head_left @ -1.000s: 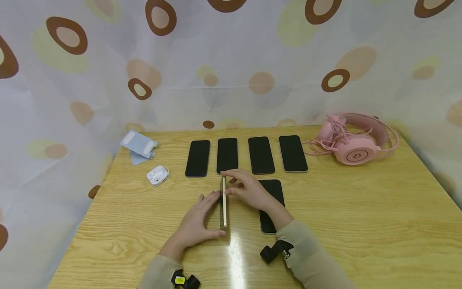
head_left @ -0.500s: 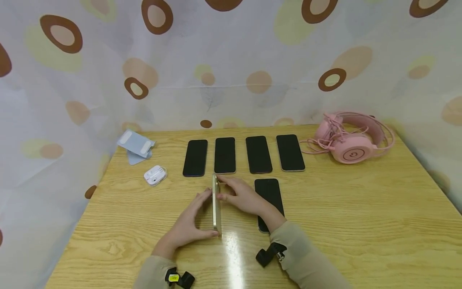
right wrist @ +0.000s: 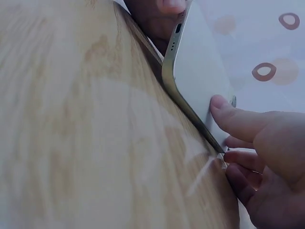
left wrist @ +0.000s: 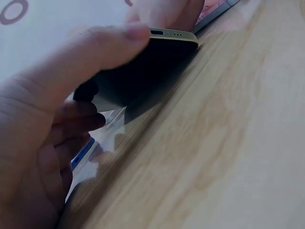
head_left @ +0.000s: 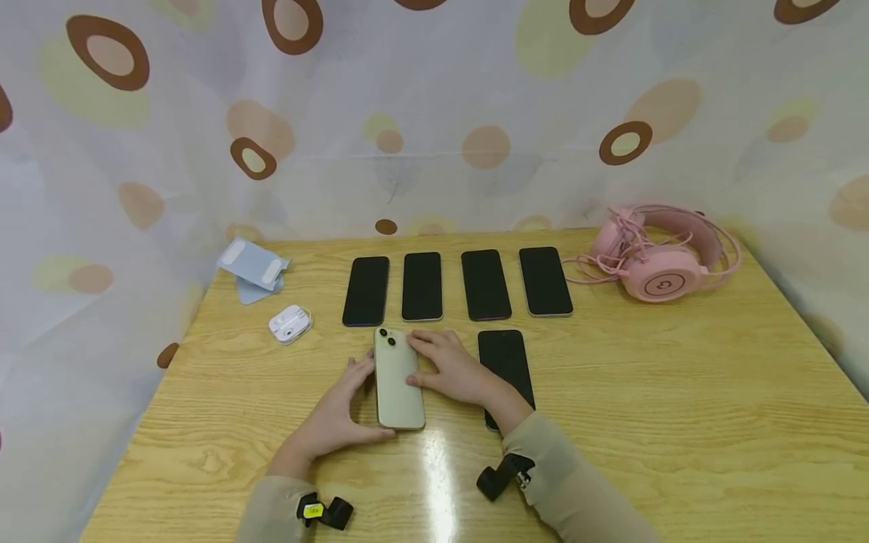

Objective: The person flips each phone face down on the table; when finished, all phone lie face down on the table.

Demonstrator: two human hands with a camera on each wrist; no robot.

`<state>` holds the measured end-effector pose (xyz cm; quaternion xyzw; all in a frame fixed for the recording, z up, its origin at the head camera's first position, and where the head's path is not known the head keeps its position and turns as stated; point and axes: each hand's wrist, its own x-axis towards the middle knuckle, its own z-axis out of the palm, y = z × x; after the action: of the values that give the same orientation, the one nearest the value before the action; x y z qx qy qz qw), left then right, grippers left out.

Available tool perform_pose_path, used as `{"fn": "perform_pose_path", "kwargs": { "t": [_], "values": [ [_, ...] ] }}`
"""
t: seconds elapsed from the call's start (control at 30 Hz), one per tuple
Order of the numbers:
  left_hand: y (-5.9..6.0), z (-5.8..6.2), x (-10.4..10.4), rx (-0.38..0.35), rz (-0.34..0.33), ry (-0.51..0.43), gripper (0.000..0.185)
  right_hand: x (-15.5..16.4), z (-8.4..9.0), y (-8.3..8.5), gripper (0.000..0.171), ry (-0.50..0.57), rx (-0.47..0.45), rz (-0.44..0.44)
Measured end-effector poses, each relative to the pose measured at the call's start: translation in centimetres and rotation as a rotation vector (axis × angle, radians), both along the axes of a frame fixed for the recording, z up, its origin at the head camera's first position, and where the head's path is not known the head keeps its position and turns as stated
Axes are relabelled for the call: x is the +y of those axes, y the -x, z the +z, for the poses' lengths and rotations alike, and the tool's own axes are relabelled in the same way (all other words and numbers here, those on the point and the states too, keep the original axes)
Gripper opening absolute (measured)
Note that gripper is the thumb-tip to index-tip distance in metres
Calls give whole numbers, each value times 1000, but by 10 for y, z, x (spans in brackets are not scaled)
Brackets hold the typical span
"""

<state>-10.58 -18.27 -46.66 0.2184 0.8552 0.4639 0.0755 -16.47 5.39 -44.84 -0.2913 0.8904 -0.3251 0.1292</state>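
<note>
A cream-backed phone (head_left: pixel 399 388) lies between both hands, its back and two camera lenses facing up. My left hand (head_left: pixel 329 422) grips its left side, the thumb at the bottom edge. In the left wrist view that side is raised, and the dark screen (left wrist: pixel 143 71) faces down towards the table. My right hand (head_left: pixel 458 371) holds the right edge near the camera end. Seen from the right wrist, the thumb (right wrist: pixel 224 107) presses on the pale back (right wrist: pixel 200 62), the fingertips are at the edge, and that edge is low by the wood.
Several black-screened phones, one of them a phone (head_left: pixel 422 286) behind the hands, form a row. Another phone (head_left: pixel 504 358) lies partly under the right forearm. Pink headphones (head_left: pixel 665 264) sit back right. Cased white earphones (head_left: pixel 290 324) and a light-blue holder (head_left: pixel 253 264) are at left.
The cream phone has turned from upright on its edge to back-up, its screen side going down leftwards. Both hands moved slightly left with it and kept hold.
</note>
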Motion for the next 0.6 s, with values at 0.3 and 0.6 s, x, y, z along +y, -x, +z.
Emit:
{"fn": "perform_pose_path", "kwargs": {
  "t": [0.3,0.6],
  "values": [
    [5,-4,1,53,-10,125,108,5,7,1,72,-103,42,-22],
    [7,-6,2,94,-29,184,101,8,14,-2,74,-200,117,-62]
  ]
}}
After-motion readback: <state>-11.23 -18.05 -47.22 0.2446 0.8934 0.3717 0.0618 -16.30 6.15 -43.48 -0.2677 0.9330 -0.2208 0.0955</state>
